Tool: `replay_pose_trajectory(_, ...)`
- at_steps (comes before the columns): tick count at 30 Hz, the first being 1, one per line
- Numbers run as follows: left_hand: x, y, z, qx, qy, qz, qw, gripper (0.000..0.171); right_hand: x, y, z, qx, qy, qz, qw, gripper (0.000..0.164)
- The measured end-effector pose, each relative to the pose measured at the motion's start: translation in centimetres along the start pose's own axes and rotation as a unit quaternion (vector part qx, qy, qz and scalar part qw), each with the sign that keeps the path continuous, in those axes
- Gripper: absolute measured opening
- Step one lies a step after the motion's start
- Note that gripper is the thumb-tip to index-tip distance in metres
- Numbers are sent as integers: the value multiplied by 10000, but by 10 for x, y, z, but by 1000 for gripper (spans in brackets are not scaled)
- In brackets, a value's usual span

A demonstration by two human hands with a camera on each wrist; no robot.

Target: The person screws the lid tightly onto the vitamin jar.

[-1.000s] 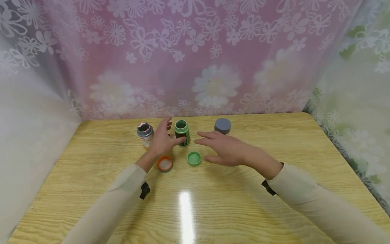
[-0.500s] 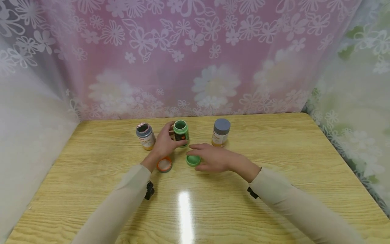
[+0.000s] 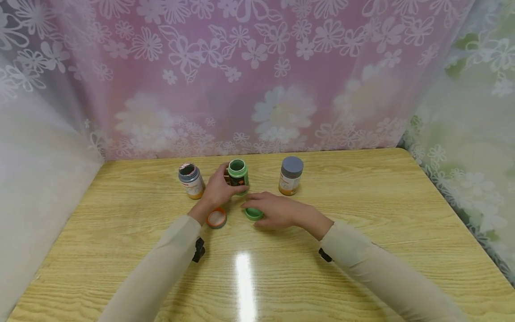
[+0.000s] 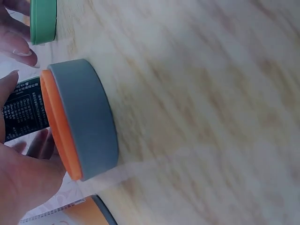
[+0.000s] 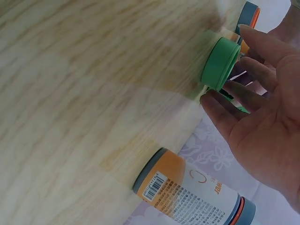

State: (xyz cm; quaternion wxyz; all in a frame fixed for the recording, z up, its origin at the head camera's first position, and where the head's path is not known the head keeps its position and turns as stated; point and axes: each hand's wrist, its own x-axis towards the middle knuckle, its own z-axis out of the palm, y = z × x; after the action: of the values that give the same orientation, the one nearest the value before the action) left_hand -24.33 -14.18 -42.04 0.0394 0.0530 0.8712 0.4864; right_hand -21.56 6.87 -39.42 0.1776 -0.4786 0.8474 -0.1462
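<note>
My left hand is round an uncapped green jar with a dark label, thumb across its front and fingers behind. In the left wrist view its label shows between thumb and fingers. My right hand reaches over a green lid lying inside-up on the table. The right wrist view has the green lid between the spread thumb and fingers, fingertips close to its rim. Near my left wrist lies a grey lid with an orange inner ring, also inside-up.
An uncapped grey-necked jar with torn foil at its mouth stands left of my left hand. A capped white-and-orange jar stands behind my right hand. The wooden table ends at a floral curtain.
My right hand has moved left and nearer to me, from in front of the capped jar to over the green lid. My left hand has closed in round the green jar.
</note>
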Motion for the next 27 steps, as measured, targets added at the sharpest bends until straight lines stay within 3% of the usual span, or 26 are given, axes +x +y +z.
replay_pose_trajectory(10,1,1,0,57,-98,89,9999,62,8,-2,-1,-174,-2,-107,9998,44)
replay_pose_trajectory(18,1,2,-3,60,-107,-150,9998,59,17,-4,-4,-231,-79,-15,9997,39)
replay_pose_trajectory(27,3,1,2,207,-75,-44,9997,57,20,2,-7,-231,-9,-47,9997,38)
